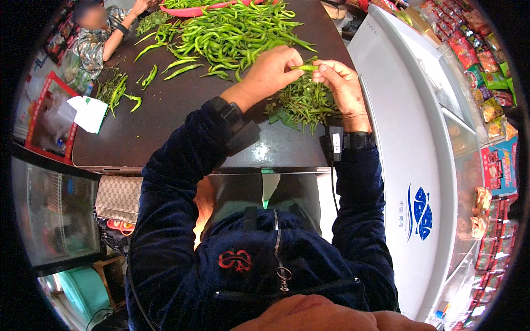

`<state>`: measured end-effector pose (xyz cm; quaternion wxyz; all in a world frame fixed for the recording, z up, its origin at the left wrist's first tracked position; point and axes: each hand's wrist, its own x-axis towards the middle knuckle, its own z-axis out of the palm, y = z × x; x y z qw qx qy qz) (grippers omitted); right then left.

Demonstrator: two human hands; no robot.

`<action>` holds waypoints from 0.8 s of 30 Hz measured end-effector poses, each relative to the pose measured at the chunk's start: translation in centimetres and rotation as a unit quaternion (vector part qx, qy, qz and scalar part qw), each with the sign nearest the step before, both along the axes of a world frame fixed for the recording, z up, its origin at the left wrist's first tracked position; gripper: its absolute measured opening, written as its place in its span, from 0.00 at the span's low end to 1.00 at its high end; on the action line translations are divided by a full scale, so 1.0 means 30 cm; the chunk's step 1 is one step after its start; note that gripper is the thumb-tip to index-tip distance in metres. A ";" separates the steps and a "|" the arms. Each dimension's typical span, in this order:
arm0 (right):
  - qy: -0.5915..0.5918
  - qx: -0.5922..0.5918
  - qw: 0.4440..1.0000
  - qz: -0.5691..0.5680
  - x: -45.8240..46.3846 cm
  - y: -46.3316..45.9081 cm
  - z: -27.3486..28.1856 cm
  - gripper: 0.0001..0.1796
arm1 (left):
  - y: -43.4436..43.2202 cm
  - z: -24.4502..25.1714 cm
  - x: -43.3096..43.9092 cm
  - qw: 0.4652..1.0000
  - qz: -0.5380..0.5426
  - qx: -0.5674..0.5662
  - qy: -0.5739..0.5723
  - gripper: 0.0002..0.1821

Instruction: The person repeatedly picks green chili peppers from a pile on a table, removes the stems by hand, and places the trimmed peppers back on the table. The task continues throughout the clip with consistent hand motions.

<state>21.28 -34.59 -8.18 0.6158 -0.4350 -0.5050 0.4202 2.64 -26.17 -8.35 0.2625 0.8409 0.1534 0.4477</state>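
Note:
One green chili pepper (305,67) is stretched level between my two hands, above the dark table (174,136). My left hand (271,70) pinches its left end between thumb and fingers. At the other end, my right hand (340,85) grips the tip with thumb and forefinger. Just beneath both hands lies a heap of green stems and scraps (308,103). A large pile of green chili peppers (223,37) spreads beyond my left hand, reaching toward a pink basket (186,11) that holds more peppers.
Across the table at the far left sits another person (95,45). A white and green box (91,115) stands near loose peppers and stems (114,89). Close along my right side runs a white freezer (414,145). A black device (334,142) with a cable hangs by my right wrist.

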 end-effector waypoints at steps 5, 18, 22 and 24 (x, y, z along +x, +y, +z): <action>0.004 -0.002 1.000 0.006 0.015 0.008 -0.013 0.11 | 0.003 -0.016 0.010 0.998 -0.023 -0.053 0.002 0.06; 0.056 -0.056 0.996 0.044 0.048 0.022 -0.024 0.10 | 0.004 -0.026 0.021 0.945 -0.116 -0.305 0.035 0.06; 0.067 -0.051 0.996 -0.015 0.038 0.013 -0.013 0.10 | -0.008 -0.008 0.013 0.939 -0.072 -0.330 0.069 0.09; 0.027 -0.035 0.995 -0.087 0.022 0.010 -0.011 0.10 | -0.024 0.001 0.013 0.936 -0.038 -0.344 0.056 0.11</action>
